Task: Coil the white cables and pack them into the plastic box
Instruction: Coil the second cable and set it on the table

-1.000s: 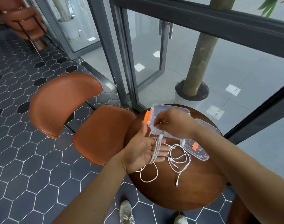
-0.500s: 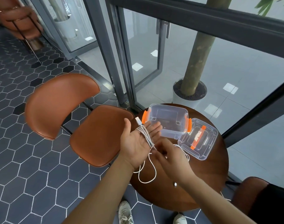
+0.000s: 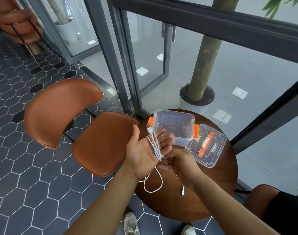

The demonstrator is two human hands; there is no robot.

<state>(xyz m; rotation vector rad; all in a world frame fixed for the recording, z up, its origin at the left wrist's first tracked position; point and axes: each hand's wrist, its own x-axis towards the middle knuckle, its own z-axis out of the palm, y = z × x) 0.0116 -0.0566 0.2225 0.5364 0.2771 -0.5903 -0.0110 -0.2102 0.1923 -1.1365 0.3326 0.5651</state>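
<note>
My left hand (image 3: 145,150) lies palm up and spread flat, with several turns of white cable (image 3: 154,146) wound across the fingers and its USB plug (image 3: 148,127) poking past them. My right hand (image 3: 178,162) sits just beside it, fingers loosely curled at the bottom of the loops; whether they pinch the cable I cannot tell. The slack hangs in a loop over the table's (image 3: 218,189) near-left edge. The open plastic box (image 3: 174,127) stands at the far edge, its lid (image 3: 206,147) touching it on the right.

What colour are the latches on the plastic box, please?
Orange, on the clear plastic box; the head view shows one latch clearly.
</note>
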